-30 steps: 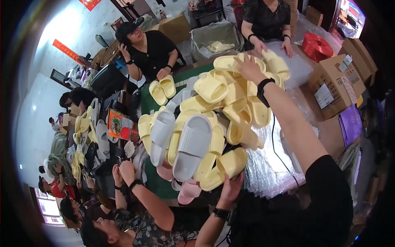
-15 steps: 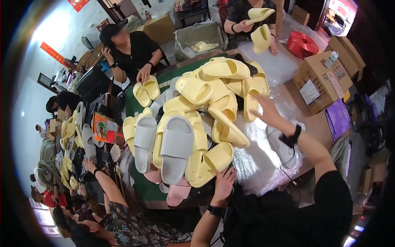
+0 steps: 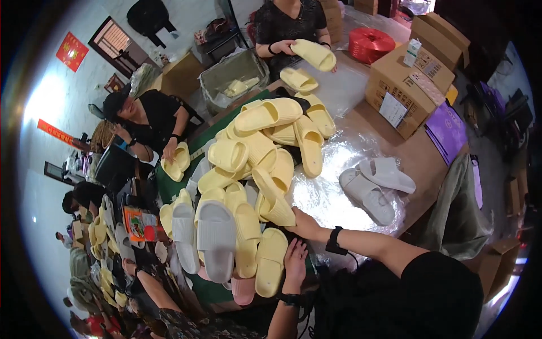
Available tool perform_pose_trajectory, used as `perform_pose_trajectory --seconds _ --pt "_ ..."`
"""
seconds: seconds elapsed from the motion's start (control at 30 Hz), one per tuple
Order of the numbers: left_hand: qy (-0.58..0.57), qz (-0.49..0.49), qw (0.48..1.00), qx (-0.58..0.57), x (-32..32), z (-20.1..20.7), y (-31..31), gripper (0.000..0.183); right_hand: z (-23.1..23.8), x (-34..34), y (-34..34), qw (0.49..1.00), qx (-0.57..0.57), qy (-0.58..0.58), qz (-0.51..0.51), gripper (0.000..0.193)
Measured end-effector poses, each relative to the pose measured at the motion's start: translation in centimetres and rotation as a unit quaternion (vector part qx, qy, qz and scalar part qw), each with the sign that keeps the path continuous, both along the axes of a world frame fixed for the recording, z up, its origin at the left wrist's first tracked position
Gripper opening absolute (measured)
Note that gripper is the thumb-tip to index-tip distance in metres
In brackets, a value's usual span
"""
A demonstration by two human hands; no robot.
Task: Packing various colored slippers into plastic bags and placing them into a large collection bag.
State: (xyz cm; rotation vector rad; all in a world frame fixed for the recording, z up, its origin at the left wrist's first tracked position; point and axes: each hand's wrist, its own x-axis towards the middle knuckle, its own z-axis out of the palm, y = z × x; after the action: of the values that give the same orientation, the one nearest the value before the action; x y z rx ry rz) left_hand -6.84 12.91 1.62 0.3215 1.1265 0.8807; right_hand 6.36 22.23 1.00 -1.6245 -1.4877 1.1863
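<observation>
gripping a pale yellow foam slide sandal (image 3: 275,204) in the heap, the right hand (image 3: 305,224) clasps its heel; the left hand (image 3: 294,264) lies open-fingered beside another yellow sandal (image 3: 270,261).

Two grey slippers (image 3: 377,183) on clear plastic, cardboard boxes (image 3: 415,85), red twine spool (image 3: 371,44) — purple folders (image 3: 447,130).

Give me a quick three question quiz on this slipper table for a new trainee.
1. True or false: two pale grey foam slippers lie on the clear plastic sheet, apart from the yellow foam slipper pile.
2. The right hand touches a slipper of which colour? A yellow, B pink, C grey.
3. Fill in: the red twine spool sits beside a ___ box.
Key: 1 true; 2 A; 3 cardboard.
</observation>
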Motion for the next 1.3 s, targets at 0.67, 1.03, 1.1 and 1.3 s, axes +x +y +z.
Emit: perform_pose_trajectory --seconds 0.67,1.03,1.1,1.3 --pt "0.554 -0.46 0.545 0.43 10.5 0.5 -4.0 0.047 -1.9 10.0 17.2 0.95 -0.083 0.075 -0.29 0.09" --pt "0.636 -0.38 0.511 0.437 9.7 -3.0 -6.2 0.051 1.5 11.1 16.8 0.976 -0.098 0.162 -0.104 0.065" --pt "0.611 -0.397 0.5 0.468 10.6 -2.5 -6.0 0.049 1.9 15.7 15.2 0.995 -0.021 -0.093 -0.016 0.053" --pt "0.642 -0.337 0.51 0.463 9.1 -4.9 -8.0 0.047 11.7 24.9 0.2 0.969 -0.003 -0.24 0.066 0.03"
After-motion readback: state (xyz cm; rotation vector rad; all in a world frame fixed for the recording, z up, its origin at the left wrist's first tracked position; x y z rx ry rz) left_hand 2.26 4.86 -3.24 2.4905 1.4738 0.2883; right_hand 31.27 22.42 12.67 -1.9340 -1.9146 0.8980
